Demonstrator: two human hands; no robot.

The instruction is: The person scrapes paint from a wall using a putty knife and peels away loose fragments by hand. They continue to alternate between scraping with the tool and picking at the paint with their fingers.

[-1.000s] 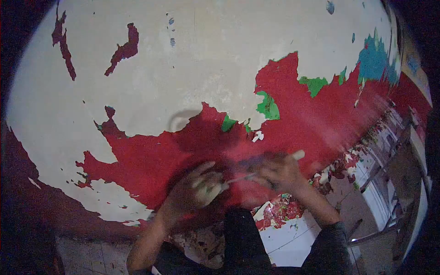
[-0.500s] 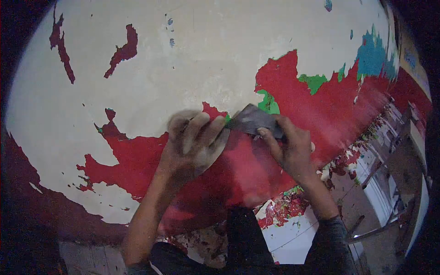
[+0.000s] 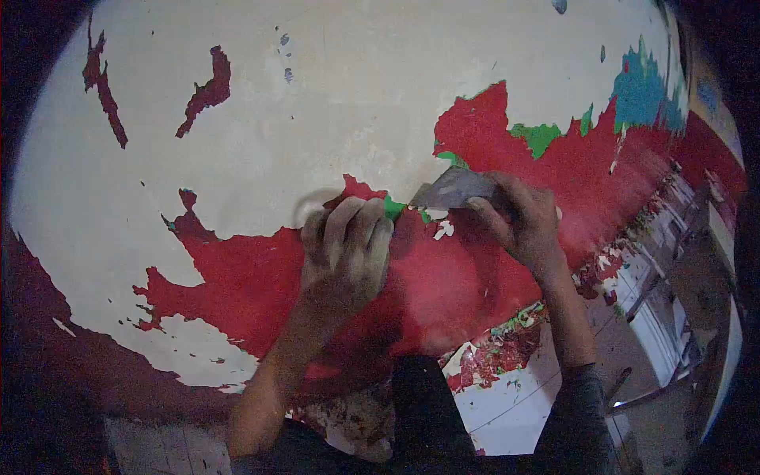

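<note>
A large surface has off-white paint [image 3: 340, 119] above a bare red layer [image 3: 451, 293], with green patches [image 3: 538, 139] along the ragged border. My right hand [image 3: 522, 218] is closed on a flat grey scraper [image 3: 455, 188], whose edge lies at that border. Loose white flakes [image 3: 445, 230] sit just under the blade. To the left, my left hand [image 3: 346, 245] rests at the border with bent fingers; its fingertips are partly hidden, and whether they hold anything does not show.
Red and white paint chips [image 3: 495, 356] lie on the floor below the surface's lower edge. A blue patch [image 3: 640, 91] shows at the upper right. My dark-clothed legs are at the bottom centre.
The scraper and my right hand have moved slightly right and up, uncovering white flakes and green paint. My left hand has shifted a little right and down, less blurred now.
</note>
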